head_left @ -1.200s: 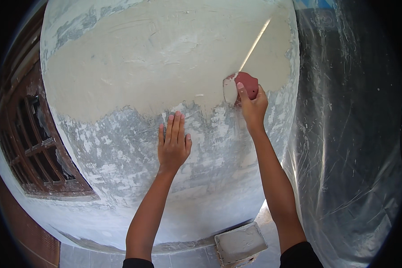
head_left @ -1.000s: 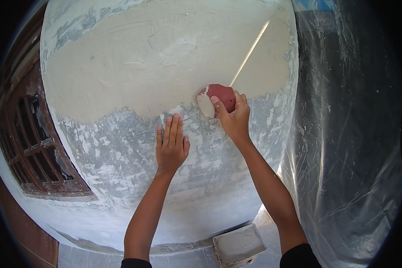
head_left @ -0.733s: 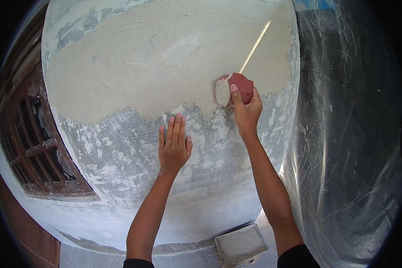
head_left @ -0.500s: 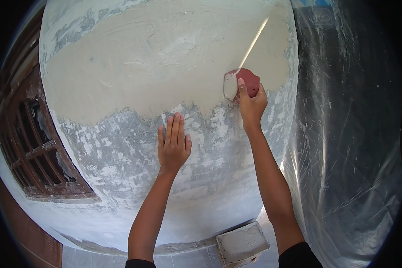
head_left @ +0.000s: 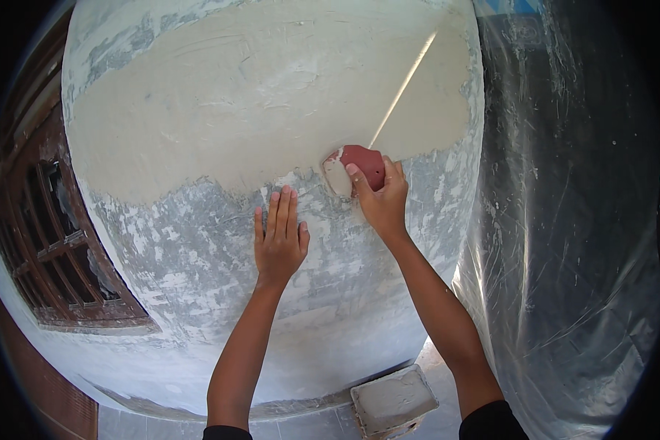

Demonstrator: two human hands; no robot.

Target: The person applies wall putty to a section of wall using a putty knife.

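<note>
A wall fills the middle, with a band of smooth cream filler [head_left: 220, 95] across its upper part and a patchy grey and white surface [head_left: 198, 249] below. My right hand [head_left: 386, 202] grips a red scraper [head_left: 364, 165], thumb on its near face. Cream filler coats the scraper's left part, and its edge meets the wall at the band's lower border. To the left, my left hand [head_left: 280, 238] rests flat on the patchy surface, fingers stretched upward just under the band. It holds nothing.
A tray of pale filler [head_left: 394, 400] stands at the foot of the wall on the tiled floor. Clear plastic sheeting [head_left: 557, 242] hangs along the right side. A brown wooden window frame [head_left: 66, 249] is set at the left. A thin streak of sunlight crosses the filler.
My right hand has moved the scraper down and to the left along the wall, nearer my left hand. My left hand keeps almost the same place.
</note>
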